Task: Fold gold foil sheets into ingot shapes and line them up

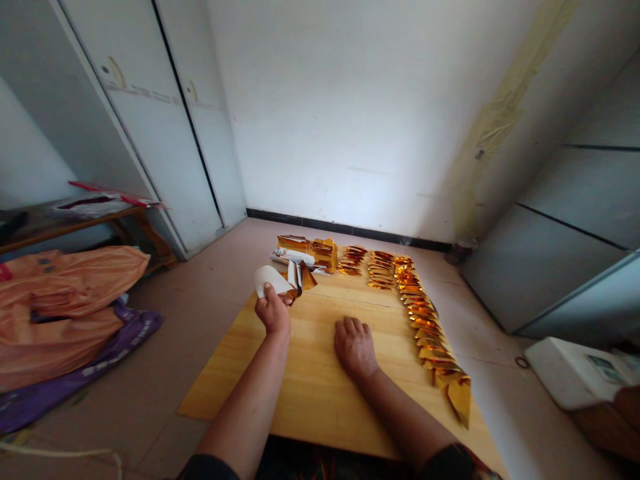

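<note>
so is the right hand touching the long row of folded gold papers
Apart. The head view shows the right hand flat on the wooden board, with bare wood between it and the row of folded gold papers.

The folded paper (287, 279) is gold on one side, white on the other. Shiny gold-orange folded pieces (425, 320) line the pale yellow wooden worktop (310, 380). Orange bags (60, 293) lie on purple cloth (75, 380).

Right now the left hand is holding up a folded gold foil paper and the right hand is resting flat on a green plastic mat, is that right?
Not quite. In the head view the right hand rests flat on a light wooden board, not a green plastic mat. The left hand does hold up a folded gold foil paper.
</note>
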`<action>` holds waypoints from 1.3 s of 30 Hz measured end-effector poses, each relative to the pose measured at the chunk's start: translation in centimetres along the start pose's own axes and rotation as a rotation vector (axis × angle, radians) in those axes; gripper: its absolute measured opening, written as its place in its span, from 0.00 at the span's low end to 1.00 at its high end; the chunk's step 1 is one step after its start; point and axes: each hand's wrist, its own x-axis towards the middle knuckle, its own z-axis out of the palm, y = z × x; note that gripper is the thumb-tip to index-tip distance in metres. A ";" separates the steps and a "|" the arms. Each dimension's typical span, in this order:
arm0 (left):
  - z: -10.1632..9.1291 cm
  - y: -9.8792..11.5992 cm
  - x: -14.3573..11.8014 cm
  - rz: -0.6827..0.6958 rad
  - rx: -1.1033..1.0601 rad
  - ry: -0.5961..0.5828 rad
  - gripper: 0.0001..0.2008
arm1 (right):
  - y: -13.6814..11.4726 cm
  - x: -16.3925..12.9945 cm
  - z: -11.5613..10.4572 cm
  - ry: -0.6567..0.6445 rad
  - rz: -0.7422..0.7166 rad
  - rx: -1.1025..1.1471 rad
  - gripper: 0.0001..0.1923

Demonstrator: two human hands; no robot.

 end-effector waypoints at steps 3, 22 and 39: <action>0.1 1.6 -2.6 -0.045 -0.278 -0.126 0.20 | -0.1 -0.1 -0.6 0.004 -0.021 0.194 0.10; -2.0 -2.2 -12.5 -0.711 -0.338 -0.779 0.20 | 0.6 1.2 -2.6 0.247 0.784 1.855 0.24; -2.2 -1.3 -8.3 -0.360 -0.081 -1.034 0.26 | 3.5 1.1 -3.1 -0.184 0.534 1.749 0.49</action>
